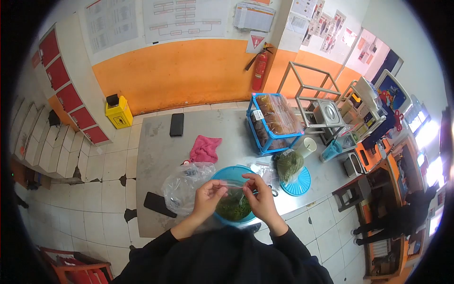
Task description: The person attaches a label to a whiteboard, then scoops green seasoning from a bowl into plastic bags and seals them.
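Observation:
My left hand (208,195) and my right hand (259,196) pinch the top edge of a clear plastic bag (231,183) between thumbs and fingers. The bag is above a light blue bowl (226,172) with chopped green leaves (235,209) in view. Whether some leaves are inside the bag, I cannot tell. A larger crumpled clear plastic bag (182,188) lies left of the bowl. Just right of my right hand, dark scissor handles (274,191) show in part. A knotted bag of green leaves (289,163) rests against a round blue lid (298,183).
On the metal table (156,161) lie a pink cloth (205,147), a black phone (176,125) and another dark flat device (159,204). A blue crate of packaged food (274,124) stands at the back beside a white cup (308,145). A person in dark clothes (402,215) stands far right.

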`<control>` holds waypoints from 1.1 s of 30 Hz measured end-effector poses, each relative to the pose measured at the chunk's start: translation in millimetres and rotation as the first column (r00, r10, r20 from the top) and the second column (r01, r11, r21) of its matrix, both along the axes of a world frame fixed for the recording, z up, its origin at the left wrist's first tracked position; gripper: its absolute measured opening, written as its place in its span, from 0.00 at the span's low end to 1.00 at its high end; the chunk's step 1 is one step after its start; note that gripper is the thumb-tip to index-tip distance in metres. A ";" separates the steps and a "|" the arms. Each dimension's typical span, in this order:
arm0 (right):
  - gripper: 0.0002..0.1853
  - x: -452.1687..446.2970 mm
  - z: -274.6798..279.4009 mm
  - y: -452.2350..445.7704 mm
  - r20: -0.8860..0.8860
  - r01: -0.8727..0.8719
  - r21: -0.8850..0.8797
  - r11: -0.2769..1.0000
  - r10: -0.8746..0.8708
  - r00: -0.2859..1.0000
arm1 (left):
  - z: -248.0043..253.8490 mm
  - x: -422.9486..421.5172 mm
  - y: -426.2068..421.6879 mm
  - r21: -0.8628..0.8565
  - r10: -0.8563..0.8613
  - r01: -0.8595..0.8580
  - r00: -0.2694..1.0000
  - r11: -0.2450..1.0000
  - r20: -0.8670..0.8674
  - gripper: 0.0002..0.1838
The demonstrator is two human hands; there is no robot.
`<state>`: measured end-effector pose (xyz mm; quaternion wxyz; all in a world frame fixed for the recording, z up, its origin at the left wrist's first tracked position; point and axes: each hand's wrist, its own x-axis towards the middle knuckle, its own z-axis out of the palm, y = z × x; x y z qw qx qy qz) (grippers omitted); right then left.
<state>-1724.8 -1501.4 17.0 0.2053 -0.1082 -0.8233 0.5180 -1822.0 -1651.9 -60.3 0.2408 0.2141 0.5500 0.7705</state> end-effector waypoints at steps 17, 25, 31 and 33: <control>0.07 -0.8 -60.0 20.2 0.265 -0.148 0.872 0.467 -0.194 0.945 | -13.4 2.9 -8.7 0.023 0.104 -0.101 0.960 0.995 -0.261 0.37; 0.05 6.1 -96.3 20.5 0.480 -0.377 0.825 0.422 -0.169 0.861 | -16.2 1.2 -11.3 0.096 0.010 0.016 0.963 0.995 -0.269 0.44; 0.07 9.9 -82.8 23.5 0.520 -0.395 0.721 0.570 -0.067 0.852 | -20.0 -5.6 -10.6 0.031 -0.021 0.032 0.953 0.999 -0.301 0.42; 0.06 18.2 -72.2 27.1 0.411 -0.269 0.705 0.656 -0.068 0.909 | -20.3 -7.0 -10.4 -0.014 -0.001 -0.004 0.933 1.000 -0.361 0.41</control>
